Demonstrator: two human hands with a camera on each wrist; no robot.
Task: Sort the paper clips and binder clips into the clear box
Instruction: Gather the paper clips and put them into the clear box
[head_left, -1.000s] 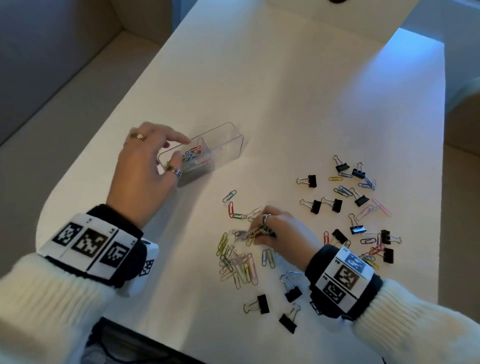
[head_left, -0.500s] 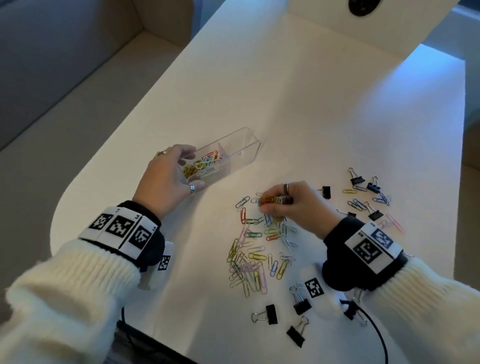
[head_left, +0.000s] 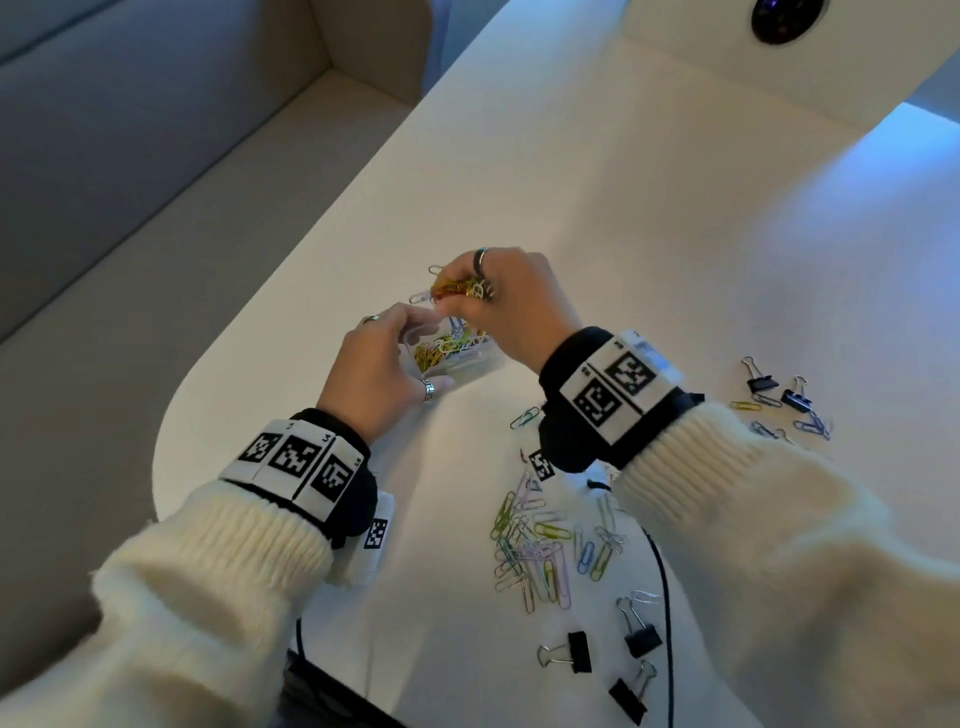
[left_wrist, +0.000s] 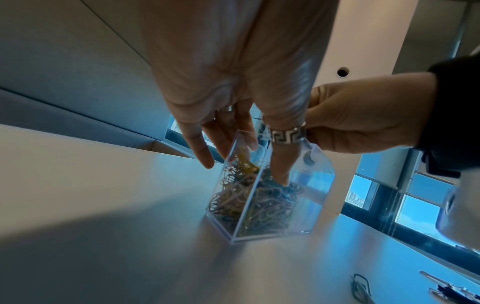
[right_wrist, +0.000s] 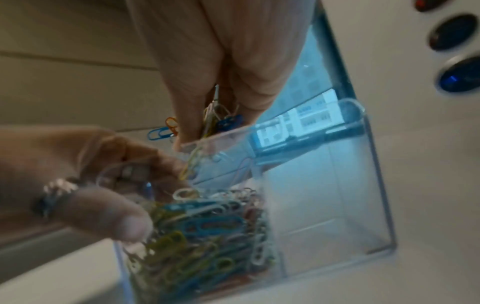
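The clear box stands on the white table, its near compartment filled with coloured paper clips. My left hand grips the box at its near end, thumb inside the rim. Directly above the box, my right hand pinches a bunch of paper clips. More loose paper clips lie in a heap near the front. Black binder clips lie in front of that heap, others at the right.
A black cable runs from my right wrist across the table's front part. The rounded table edge is to the left, with a grey bench beyond it. A raised white panel with a dark round hole closes the far side.
My right hand has lifted a bunch of paper clips off the heap and carried it left, up over the box. The left hand keeps its hold on the box.
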